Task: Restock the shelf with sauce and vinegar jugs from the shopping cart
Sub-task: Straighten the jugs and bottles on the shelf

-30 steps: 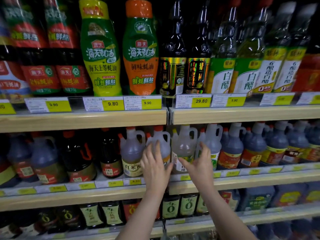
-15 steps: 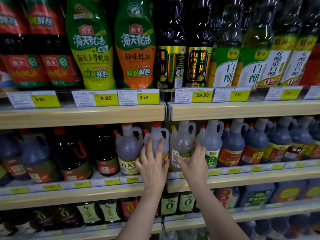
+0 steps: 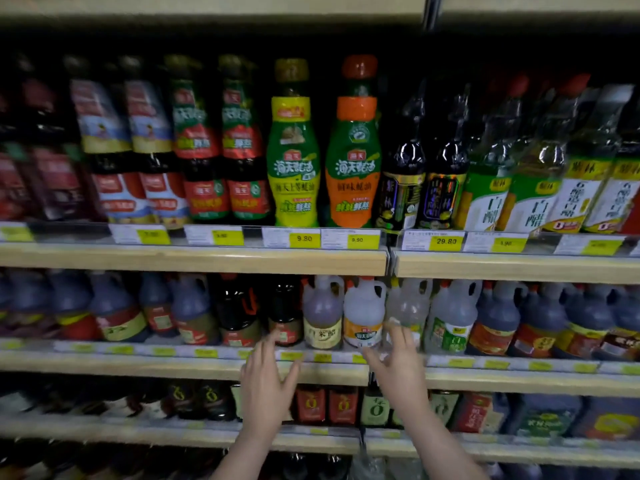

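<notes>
Jugs of pale translucent plastic with handles (image 3: 364, 311) stand in the middle shelf's (image 3: 194, 370) front row. Nearer, the left hand (image 3: 265, 386) and right hand (image 3: 398, 367) have dropped off them, fingers spread, holding nothing. Farther up, green squeeze bottles (image 3: 293, 168) now show fully above tags (image 3: 304, 238) reading 9.80, 9.90, 29.80.

A wooden store shelf unit (image 3: 194, 261) with several tiers, each front edge lined with yellow price tags (image 3: 304, 239). The upper tier carries upright sauce bottles in a tight row, among them a yellow-green squeeze bottle (image 3: 293, 161) just beside an orange one (image 3: 353, 161), then dark glass bottles (image 3: 401, 188) and white vinegar bottles (image 3: 485, 195) to the right. The middle tier (image 3: 138, 367) carries handled jugs side by side: dark ones (image 3: 194, 313), pale ones (image 3: 363, 313). A lower tier holds smaller dark bottles (image 3: 311, 405)
</notes>
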Demonstrator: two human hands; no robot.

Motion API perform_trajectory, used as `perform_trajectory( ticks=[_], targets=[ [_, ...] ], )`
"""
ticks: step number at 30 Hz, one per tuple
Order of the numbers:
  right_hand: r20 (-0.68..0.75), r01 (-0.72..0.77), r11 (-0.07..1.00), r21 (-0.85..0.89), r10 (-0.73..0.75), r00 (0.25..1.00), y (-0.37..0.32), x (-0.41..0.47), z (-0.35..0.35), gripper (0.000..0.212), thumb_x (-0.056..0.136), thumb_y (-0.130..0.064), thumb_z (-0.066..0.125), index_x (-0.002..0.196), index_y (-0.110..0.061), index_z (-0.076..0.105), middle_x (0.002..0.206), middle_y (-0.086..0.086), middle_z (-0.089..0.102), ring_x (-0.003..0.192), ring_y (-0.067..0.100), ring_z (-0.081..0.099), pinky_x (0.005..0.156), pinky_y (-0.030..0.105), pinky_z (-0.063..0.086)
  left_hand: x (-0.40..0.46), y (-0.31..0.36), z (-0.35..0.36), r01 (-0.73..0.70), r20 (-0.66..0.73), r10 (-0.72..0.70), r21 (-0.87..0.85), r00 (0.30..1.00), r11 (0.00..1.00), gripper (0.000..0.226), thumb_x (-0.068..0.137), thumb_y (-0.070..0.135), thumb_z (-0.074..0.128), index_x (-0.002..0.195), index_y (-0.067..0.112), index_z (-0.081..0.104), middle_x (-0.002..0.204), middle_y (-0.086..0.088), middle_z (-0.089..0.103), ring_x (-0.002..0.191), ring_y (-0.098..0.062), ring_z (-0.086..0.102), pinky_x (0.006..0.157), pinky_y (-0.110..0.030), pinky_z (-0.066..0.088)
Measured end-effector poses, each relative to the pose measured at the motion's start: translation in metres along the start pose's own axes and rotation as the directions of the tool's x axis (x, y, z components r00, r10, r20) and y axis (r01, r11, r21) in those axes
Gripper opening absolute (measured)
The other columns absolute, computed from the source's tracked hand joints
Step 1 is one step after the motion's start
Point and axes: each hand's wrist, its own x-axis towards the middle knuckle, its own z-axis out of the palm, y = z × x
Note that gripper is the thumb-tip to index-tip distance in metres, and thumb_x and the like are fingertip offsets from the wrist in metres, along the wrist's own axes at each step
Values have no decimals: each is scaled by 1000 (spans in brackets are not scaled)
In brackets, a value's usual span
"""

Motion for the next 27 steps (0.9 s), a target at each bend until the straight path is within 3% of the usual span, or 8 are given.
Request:
perform_trajectory(
  ticks=[3,6,8,14,19,22,27],
  targets=[
    [109,8,1000,6,-9,994,-25,-14,11,54,86,-43,60,131,-15,46,122,1,52,85,22,61,61,24,41,-11,-14,-27,42,29,-42,-11,999,999,63,82,57,36,129,16,47,125,-2,57,117,-24,53,93,-39,47],
    [143,-13,1000,17,10,990,-53,-20,26,51,86,-41,61,128,-15,49,83,-6,51,67,11,52,51,22,36,-4,-34,-48,91,36,-90,-27,995,996,58,84,47,57,129,12,48,126,-6,56,118,-27,52,94,-41,47],
    [135,-25,998,49,19,991,-70,-16,40,51,85,-41,63,128,-17,52,66,-7,47,63,13,53,53,29,41,12,-51,-55,108,31,-107,-44,994,993,60,81,37,67,131,11,46,126,-7,54,117,-27,52,92,-40,47],
    [90,-172,975,141,160,983,-114,18,108,61,82,-44,65,134,-16,47,50,-8,44,53,11,47,50,30,36,66,-106,-48,165,76,-154,-182,985,969,73,79,28,72,138,6,34,134,-12,44,126,-28,43,98,-38,43],
    [13,-281,949,145,282,959,-122,47,155,79,79,-48,67,141,-11,36,65,-1,60,76,23,65,61,33,46,80,-129,-14,158,120,-131,-255,984,954,82,81,25,69,144,6,21,144,-14,35,134,-27,34,104,-31,33],
    [-55,-311,948,73,315,948,-119,57,175,73,77,-52,66,134,-14,42,83,7,71,86,30,66,63,33,47,81,-132,3,145,72,-129,-309,989,940,84,82,22,69,145,6,17,145,-15,33,136,-28,31,107,-34,33],
    [-260,-277,958,-80,248,933,-112,61,192,67,76,-56,64,127,-16,47,84,14,72,82,36,67,63,38,50,79,-134,21,127,-37,-146,-315,989,941,77,84,21,66,144,7,19,140,-17,36,133,-30,33,106,-40,36]
  ],
)
